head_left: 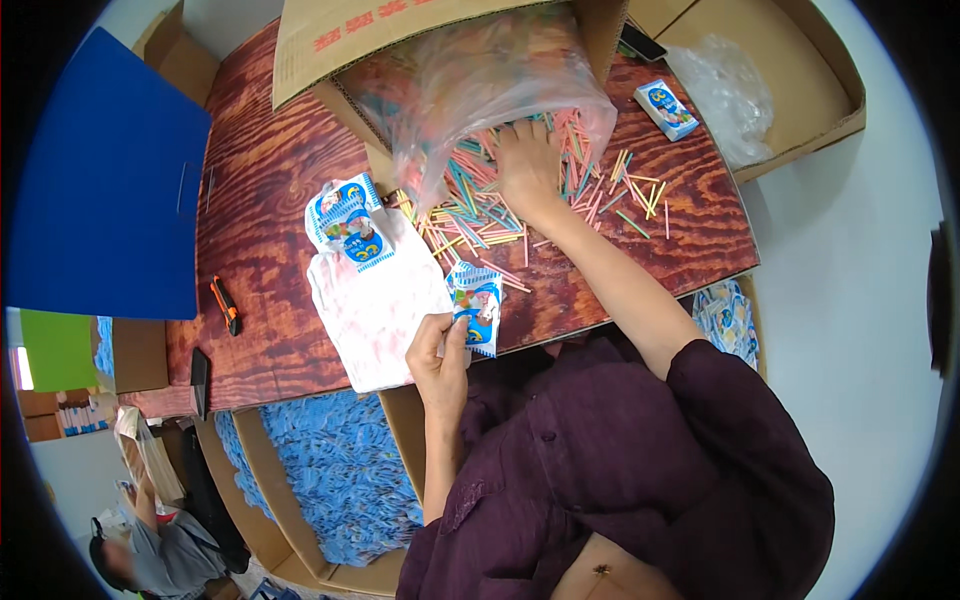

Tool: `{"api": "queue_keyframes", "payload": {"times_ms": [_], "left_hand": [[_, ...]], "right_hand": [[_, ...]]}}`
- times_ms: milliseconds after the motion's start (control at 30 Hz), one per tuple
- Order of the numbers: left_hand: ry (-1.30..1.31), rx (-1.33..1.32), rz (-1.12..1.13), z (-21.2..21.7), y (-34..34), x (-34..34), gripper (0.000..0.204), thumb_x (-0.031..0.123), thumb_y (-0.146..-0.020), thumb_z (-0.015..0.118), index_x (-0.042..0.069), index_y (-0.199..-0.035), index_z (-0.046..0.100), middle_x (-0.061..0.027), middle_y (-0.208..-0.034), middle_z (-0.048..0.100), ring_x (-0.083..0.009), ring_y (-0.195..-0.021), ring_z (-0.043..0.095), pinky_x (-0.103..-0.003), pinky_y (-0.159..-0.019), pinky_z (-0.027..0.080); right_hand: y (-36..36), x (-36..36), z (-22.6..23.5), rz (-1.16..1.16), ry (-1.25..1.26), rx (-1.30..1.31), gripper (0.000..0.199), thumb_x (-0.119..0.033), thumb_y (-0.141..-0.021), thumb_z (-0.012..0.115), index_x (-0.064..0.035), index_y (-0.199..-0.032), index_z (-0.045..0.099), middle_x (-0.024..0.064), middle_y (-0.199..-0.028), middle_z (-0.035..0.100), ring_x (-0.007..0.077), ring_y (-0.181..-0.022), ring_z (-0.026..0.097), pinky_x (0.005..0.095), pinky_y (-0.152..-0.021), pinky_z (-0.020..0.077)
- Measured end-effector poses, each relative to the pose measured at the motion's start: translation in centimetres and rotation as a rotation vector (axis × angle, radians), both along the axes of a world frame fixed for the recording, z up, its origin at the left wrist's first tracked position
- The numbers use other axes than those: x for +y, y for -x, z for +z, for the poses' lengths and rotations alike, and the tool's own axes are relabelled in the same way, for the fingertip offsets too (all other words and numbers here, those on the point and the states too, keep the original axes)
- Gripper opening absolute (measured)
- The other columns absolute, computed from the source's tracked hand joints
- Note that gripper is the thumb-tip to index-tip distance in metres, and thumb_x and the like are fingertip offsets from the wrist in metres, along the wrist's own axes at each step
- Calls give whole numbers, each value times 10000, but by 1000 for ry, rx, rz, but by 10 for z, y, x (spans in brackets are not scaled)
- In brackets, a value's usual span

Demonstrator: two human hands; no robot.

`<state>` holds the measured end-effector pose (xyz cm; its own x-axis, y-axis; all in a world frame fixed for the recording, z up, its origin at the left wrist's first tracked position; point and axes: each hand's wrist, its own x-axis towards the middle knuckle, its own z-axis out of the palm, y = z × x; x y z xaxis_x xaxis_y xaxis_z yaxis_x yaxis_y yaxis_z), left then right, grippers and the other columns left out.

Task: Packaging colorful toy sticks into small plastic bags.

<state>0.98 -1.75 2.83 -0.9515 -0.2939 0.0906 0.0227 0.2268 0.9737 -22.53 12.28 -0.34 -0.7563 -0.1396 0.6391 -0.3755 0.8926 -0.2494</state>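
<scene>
My left hand [437, 362] is closed on a small blue and white printed packet [478, 305], pinching its lower left edge just above the table's near edge. My right hand [527, 170] reaches into a pile of thin coloured sticks [470, 205], pink, yellow, green and blue, at the mouth of a clear plastic bag [420, 160]. Its fingers curl down among the sticks, fingertips hidden. That bag lies in a tipped cardboard box [310, 45]. Left of the held packet, more packets [362, 235] lie on a white, pink-smudged cloth or bag [375, 310].
An orange and black box cutter [227, 305] and a dark flat object [200, 383] lie at left, near a blue panel [110, 180]. A small packet-like box [666, 110] and phone [642, 43] are at right. Below, cardboard boxes hold blue wrappers [335, 470]. Another person [170, 550] is lower left.
</scene>
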Motion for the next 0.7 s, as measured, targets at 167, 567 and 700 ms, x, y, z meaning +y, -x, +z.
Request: {"api": "queue_keyframes", "payload": {"times_ms": [167, 567, 700], "left_hand": [[-131, -36, 54, -5, -4, -3, 65, 12, -899, 608, -49, -887, 627, -25, -776, 576, -64, -713, 494, -220, -641, 400], [-132, -47, 35, -6, -4, 1, 64, 17, -898, 607, -44, -883, 621, -13, -772, 567, -50, -719, 486, -208, -636, 390], [-155, -79, 35, -4, -3, 4, 61, 16, -897, 610, -40, -873, 619, -3, -767, 561, -44, -709, 477, -206, -623, 383]], "right_hand": [[6, 11, 17, 37, 111, 19, 211, -201, -849, 569, -45, -942, 676, 147, -1031, 635, 327, -1053, 514, 455, -892, 359], [34, 50, 34, 280, 698, -984, 271, -180, -902, 585, 18, -1081, 634, 113, -760, 641, 212, -624, 587, 350, -593, 465], [34, 76, 24, 374, 780, -1151, 221, -114, -879, 607, -1, -1068, 616, 50, -698, 590, 88, -507, 460, 264, -434, 352]]}}
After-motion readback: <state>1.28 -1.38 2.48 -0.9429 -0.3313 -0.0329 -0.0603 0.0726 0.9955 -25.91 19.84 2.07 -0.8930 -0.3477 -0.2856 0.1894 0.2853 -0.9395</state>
